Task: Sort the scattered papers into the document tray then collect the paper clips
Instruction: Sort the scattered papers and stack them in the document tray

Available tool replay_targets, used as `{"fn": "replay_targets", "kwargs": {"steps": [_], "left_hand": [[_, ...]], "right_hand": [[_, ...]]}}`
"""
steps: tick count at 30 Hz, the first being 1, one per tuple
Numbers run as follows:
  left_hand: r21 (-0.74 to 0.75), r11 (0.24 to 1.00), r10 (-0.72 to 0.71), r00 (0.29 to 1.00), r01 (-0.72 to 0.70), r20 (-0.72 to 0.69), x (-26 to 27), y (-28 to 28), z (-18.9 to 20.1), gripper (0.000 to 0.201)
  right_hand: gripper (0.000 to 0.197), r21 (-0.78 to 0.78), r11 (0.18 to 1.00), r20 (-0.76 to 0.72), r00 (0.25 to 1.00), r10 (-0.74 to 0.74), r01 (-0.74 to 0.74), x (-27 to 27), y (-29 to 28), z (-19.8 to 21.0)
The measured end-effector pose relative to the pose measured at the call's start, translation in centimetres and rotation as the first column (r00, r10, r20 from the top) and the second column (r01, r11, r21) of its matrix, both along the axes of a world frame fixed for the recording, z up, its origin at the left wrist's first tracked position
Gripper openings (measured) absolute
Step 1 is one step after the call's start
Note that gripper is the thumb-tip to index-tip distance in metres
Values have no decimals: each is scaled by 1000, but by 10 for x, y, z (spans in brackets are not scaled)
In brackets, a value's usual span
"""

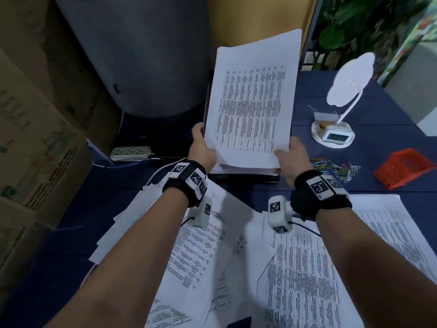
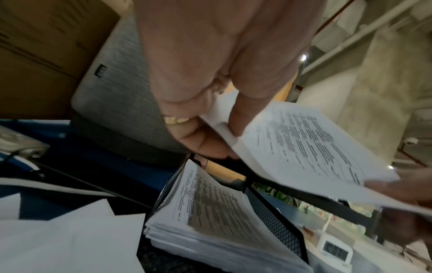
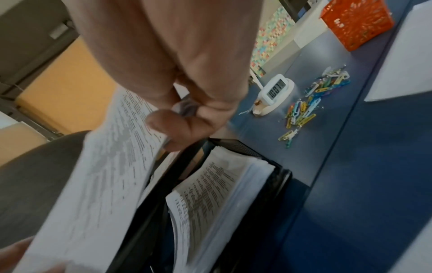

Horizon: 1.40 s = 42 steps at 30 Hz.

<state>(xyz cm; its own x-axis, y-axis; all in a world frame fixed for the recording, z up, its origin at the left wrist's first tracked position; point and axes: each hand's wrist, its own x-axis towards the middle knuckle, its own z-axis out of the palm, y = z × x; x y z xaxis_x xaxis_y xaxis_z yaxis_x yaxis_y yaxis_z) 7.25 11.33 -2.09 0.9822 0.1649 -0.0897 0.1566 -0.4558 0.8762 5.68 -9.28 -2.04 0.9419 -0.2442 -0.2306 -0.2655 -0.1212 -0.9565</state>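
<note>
Blue desk [image 1: 390, 185]: carries all items. Scattered white printed papers [image 1: 295, 268] cover its near part. Black mesh document tray [image 2: 273, 221], at the far side, already contains a stack of printed sheets. A sheaf of white printed pages [image 1: 253, 102] is held tilted above that tray. Left hand [image 1: 201, 147] grips the sheaf's lower left edge, thumb on top; right hand [image 1: 293, 157] grips its lower right corner likewise. Coloured paper clips [image 1: 335, 168] lie loose just right of the tray, beside an orange mesh basket [image 1: 404, 166].
</note>
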Motion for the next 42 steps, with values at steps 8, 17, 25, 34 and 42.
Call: {"fn": "replay_targets", "kwargs": {"steps": [8, 17, 25, 34, 42], "left_hand": [[196, 980, -30, 999, 22, 36, 37, -11, -1, 58], [542, 836, -131, 991, 89, 40, 47, -13, -19, 36], [686, 728, -218, 953, 16, 209, 30, -18, -43, 33], [638, 759, -300, 939, 126, 171, 13, -7, -44, 29], [512, 859, -163, 954, 12, 252, -29, 22, -59, 20]], "right_hand": [[30, -230, 955, 169, 974, -152, 189, 37, -5, -2], [26, -748, 663, 111, 985, 129, -2, 53, -16, -26], [34, -903, 428, 45, 986, 163, -30, 39, -7, -29], [27, -873, 488, 107, 974, 199, -4, 27, -3, -30], [21, -830, 557, 170, 966, 194, 34, -6, 7, -39]]}}
